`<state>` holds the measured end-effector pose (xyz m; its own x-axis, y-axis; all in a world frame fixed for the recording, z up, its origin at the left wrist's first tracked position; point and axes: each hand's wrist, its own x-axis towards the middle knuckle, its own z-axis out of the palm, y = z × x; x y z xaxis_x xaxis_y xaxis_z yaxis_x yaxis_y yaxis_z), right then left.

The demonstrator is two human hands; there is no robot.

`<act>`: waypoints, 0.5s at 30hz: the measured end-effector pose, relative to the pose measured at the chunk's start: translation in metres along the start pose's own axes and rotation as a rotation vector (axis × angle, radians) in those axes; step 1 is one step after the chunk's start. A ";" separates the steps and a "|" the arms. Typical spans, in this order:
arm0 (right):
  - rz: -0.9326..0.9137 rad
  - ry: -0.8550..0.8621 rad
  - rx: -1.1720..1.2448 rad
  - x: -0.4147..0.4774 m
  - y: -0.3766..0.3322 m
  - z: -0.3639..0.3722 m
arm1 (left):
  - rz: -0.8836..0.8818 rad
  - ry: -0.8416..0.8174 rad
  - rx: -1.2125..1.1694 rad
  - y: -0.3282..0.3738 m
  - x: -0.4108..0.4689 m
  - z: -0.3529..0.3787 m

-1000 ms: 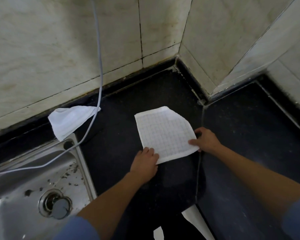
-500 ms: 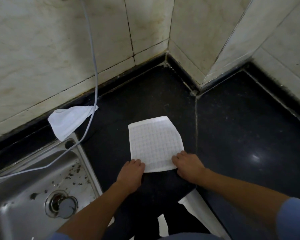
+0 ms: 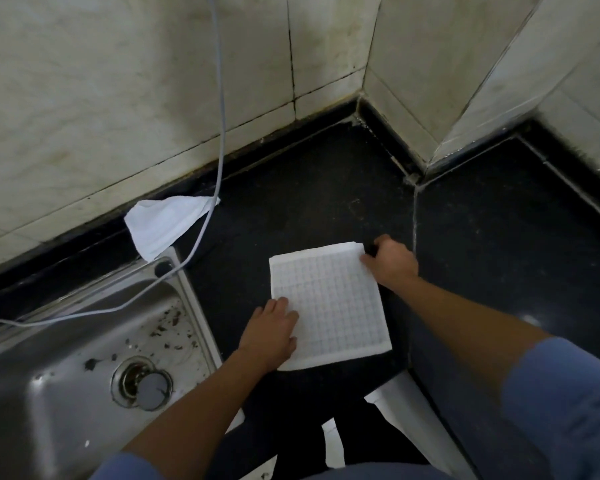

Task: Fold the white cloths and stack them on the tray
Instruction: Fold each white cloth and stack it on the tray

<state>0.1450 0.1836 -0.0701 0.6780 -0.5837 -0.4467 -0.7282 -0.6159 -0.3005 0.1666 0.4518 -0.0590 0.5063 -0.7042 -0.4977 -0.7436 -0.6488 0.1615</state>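
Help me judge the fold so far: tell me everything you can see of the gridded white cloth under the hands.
The gridded white cloth is a soft-looking, roughly square piece with a faint grid pattern. It lies flat on the dark counter, slightly turned. Layers show along its far edge, so it is folded. The left hand presses flat on its near left edge; the right hand appears to pinch its far right corner.

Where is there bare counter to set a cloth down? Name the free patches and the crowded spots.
Free: the dark counter between the checked cloth and the wall corner, and the slab right of the seam. Crowded: the left, where a crumpled cloth, a cable and the sink meet. The left hand and right hand are on the checked cloth.
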 end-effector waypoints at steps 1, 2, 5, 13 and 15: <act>0.021 -0.030 -0.036 0.006 -0.003 0.003 | -0.013 -0.022 0.011 0.001 0.000 0.000; 0.022 -0.047 -0.054 0.008 -0.006 0.006 | -0.022 -0.032 0.022 0.002 0.000 0.001; -0.003 0.022 -0.069 0.009 -0.003 0.006 | -0.048 -0.036 0.038 0.006 -0.003 0.005; -0.558 -0.192 -0.341 -0.066 0.015 -0.001 | 0.082 0.083 0.021 0.021 -0.013 0.010; -0.717 -0.194 -0.558 -0.097 0.028 0.022 | 0.140 0.053 0.014 0.029 -0.017 0.015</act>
<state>0.0566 0.2348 -0.0538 0.8824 0.1030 -0.4591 0.0463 -0.9900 -0.1332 0.1303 0.4490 -0.0583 0.4190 -0.8019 -0.4258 -0.8144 -0.5393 0.2142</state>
